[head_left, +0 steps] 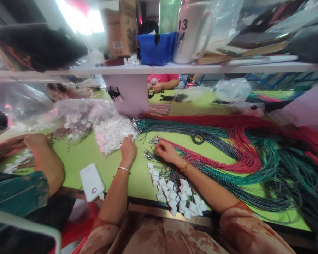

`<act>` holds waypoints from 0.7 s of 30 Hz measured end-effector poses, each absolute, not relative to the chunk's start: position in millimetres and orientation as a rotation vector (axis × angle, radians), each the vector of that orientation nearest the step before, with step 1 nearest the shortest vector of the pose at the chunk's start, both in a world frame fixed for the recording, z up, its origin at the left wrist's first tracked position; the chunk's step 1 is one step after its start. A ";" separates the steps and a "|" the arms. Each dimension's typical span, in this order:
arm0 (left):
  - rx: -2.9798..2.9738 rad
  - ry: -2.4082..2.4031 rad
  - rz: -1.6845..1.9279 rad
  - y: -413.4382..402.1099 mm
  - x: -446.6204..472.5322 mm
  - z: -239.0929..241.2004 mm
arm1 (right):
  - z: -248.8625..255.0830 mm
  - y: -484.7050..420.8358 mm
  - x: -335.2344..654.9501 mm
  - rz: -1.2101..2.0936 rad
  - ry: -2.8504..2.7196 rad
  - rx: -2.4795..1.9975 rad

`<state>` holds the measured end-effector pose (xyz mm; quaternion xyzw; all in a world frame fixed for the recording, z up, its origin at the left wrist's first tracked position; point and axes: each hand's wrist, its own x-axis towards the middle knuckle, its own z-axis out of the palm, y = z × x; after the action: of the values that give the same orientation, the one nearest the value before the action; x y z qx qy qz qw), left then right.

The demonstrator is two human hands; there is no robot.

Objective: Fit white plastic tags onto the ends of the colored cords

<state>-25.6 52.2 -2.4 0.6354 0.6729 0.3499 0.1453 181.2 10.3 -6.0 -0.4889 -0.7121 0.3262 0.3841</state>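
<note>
My left hand (129, 151) reaches the right edge of a clear plastic bag full of small white connector housings (113, 133). Its fingers are bent together at the housings, and what they pinch is hidden. My right hand (166, 152) rests over the metal-tipped ends of a bundle of red wires (201, 154), thumb and fingers curled closed. I cannot make out what lies between them. Dark wires (222, 190) and green wires (228, 180) run beside and below that bundle. Under my right wrist lies a pile of wires with white connectors (172, 195) on their ends.
A black tape roll (198, 139) sits among the wires. A white power bank (92, 181) lies near the front edge. On the left, a co-worker's arm (46, 158) rests on the table. Overhead, a shelf (159, 69) holds a blue bin (157, 49) and a white jug (190, 33).
</note>
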 end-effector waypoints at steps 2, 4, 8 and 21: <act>1.511 1.589 1.203 49.7 -15.0 -1.6 | -0.3 9.9 178.2 0.858 -1.749 -1.168; 1.136 1.236 1.236 46.0 -2.7 -2.3 | 5.2 8.2 176.3 0.865 -1.703 -1.124; 0.719 0.837 1.142 38.0 15.9 -4.9 | 9.1 5.9 176.7 0.872 -1.639 -1.140; 0.704 0.771 1.062 31.5 21.0 -8.4 | -1.6 12.2 178.7 0.842 -1.647 -1.323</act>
<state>21.0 31.5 -8.4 0.3203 0.3507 0.4832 0.7355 178.7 12.2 -1.6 -0.5278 -0.6572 0.3359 0.4205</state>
